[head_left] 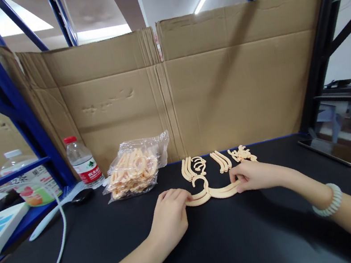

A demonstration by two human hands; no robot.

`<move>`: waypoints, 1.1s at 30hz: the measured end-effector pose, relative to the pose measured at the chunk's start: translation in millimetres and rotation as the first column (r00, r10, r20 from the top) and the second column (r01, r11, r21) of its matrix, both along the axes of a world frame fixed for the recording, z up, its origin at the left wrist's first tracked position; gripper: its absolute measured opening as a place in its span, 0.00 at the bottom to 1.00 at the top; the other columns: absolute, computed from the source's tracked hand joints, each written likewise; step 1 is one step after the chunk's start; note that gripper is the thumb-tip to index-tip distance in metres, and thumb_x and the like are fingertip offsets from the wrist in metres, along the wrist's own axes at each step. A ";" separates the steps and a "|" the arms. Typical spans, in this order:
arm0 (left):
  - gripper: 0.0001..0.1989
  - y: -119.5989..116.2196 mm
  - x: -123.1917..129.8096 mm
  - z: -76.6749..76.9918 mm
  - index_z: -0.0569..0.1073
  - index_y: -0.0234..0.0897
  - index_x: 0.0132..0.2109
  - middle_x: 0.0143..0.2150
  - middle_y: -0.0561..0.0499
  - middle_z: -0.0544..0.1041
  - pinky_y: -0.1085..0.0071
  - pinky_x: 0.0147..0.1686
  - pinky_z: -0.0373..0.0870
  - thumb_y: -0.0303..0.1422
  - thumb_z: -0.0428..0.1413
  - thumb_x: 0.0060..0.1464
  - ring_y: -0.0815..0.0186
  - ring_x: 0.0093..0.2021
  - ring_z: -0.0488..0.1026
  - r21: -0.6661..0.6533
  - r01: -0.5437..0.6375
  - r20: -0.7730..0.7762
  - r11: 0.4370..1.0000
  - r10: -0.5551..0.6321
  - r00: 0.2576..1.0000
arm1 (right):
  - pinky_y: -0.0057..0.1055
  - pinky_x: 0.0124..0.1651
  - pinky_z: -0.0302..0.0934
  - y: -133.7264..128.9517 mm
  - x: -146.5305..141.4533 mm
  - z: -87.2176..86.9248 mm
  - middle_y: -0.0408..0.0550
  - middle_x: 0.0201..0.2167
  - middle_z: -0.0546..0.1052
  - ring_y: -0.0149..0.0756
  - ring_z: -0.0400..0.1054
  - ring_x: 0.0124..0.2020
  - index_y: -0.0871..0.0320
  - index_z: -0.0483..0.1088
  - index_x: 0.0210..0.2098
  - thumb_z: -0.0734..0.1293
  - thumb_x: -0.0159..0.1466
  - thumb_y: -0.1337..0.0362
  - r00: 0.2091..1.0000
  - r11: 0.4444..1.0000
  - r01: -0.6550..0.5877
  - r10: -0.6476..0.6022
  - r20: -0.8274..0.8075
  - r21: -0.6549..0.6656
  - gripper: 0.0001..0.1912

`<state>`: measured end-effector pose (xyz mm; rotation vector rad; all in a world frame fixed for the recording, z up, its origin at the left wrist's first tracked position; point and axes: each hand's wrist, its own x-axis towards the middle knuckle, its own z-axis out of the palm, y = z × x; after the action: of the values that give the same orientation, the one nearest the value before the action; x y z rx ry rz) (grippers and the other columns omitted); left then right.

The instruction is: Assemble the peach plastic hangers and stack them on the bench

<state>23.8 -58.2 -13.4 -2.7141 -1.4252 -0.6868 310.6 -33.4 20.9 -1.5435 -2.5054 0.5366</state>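
Observation:
A small peach plastic hanger (211,192) lies flat on the black table (215,242), hook pointing away from me. My left hand (171,214) pinches its left arm end, and my right hand (254,175) grips its right arm end. Just behind the hanger lie loose peach parts: curved arm pieces (187,169), hook pieces (199,163), more arm pieces (221,160) and a small tangle of pieces (242,154). A clear plastic bag (134,168) full of the same peach parts sits to the left of them.
A cardboard wall (168,87) closes off the back of the table. A water bottle with a red cap (82,163) stands at the left near blue shelf posts (9,97). A white cable (58,247) and a black mouse (83,196) lie left. A tablet (338,150) rests at the right.

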 end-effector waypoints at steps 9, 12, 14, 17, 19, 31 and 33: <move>0.17 3.3 -2.2 -1.6 0.71 0.40 0.39 0.40 0.52 0.76 0.62 0.46 0.64 0.16 0.45 0.51 0.62 0.44 0.71 0.001 0.027 0.021 1.000 -0.027 0.999 | 0.24 0.24 0.47 -0.9 -0.2 -1.0 0.38 0.20 0.67 0.28 0.60 0.23 0.58 0.71 0.31 0.68 0.54 0.68 0.999 1.000 0.022 -0.021 0.045 -0.011 0.04; 0.17 7.8 -4.2 -4.2 0.71 0.40 0.40 0.42 0.51 0.76 0.65 0.44 0.66 0.17 0.46 0.52 0.62 0.45 0.70 -0.005 0.060 0.035 0.998 -0.059 0.998 | 0.24 0.25 0.47 -0.4 -0.1 0.1 0.38 0.21 0.69 0.28 0.62 0.24 0.58 0.70 0.30 0.69 0.54 0.67 0.998 0.999 0.036 -0.036 0.051 0.002 0.04; 0.17 11.4 -5.3 -5.9 0.71 0.40 0.41 0.42 0.51 0.76 0.65 0.44 0.67 0.17 0.45 0.53 0.62 0.46 0.71 -0.004 0.077 0.043 0.997 -0.077 0.996 | 0.24 0.25 0.48 -0.2 -0.1 1.0 0.39 0.22 0.70 0.29 0.63 0.24 0.58 0.70 0.30 0.69 0.54 0.66 0.997 0.998 0.055 -0.056 0.060 0.012 0.04; 0.16 16.4 -6.3 -7.1 0.72 0.40 0.42 0.43 0.51 0.76 0.65 0.46 0.67 0.17 0.46 0.54 0.62 0.46 0.71 0.000 0.090 0.056 0.996 -0.090 0.994 | 0.25 0.25 0.48 -0.1 -0.4 1.9 0.39 0.22 0.71 0.29 0.63 0.25 0.58 0.71 0.30 0.69 0.54 0.66 0.994 0.996 0.080 -0.082 0.076 0.029 0.04; 0.16 18.7 -6.4 -6.7 0.72 0.40 0.42 0.44 0.51 0.76 0.65 0.46 0.68 0.18 0.46 0.54 0.63 0.46 0.71 -0.002 0.095 0.064 0.995 -0.095 0.993 | 0.25 0.25 0.47 -0.5 -0.8 2.2 0.39 0.22 0.71 0.29 0.63 0.24 0.58 0.71 0.30 0.69 0.54 0.66 0.993 0.995 0.086 -0.089 0.083 0.043 0.04; 0.15 18.1 -6.3 -7.2 0.72 0.39 0.43 0.43 0.50 0.76 0.65 0.47 0.69 0.19 0.47 0.54 0.62 0.46 0.71 0.024 0.093 0.056 0.995 -0.094 0.994 | 0.24 0.25 0.47 -0.6 -1.3 3.6 0.39 0.21 0.70 0.29 0.63 0.23 0.59 0.70 0.29 0.69 0.54 0.67 0.996 0.996 0.061 -0.065 0.062 0.063 0.04; 0.15 17.9 -6.4 -7.4 0.72 0.39 0.43 0.43 0.50 0.76 0.65 0.47 0.69 0.19 0.47 0.54 0.62 0.46 0.72 0.027 0.097 0.052 0.995 -0.098 0.994 | 0.24 0.25 0.47 0.1 -1.3 3.2 0.39 0.21 0.70 0.28 0.62 0.23 0.59 0.70 0.29 0.68 0.54 0.67 0.997 0.996 0.058 -0.062 0.054 0.062 0.04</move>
<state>17.4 -40.3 -20.9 -2.7827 -1.2916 -0.7810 309.3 -33.4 24.1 -1.6273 -2.4821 0.4113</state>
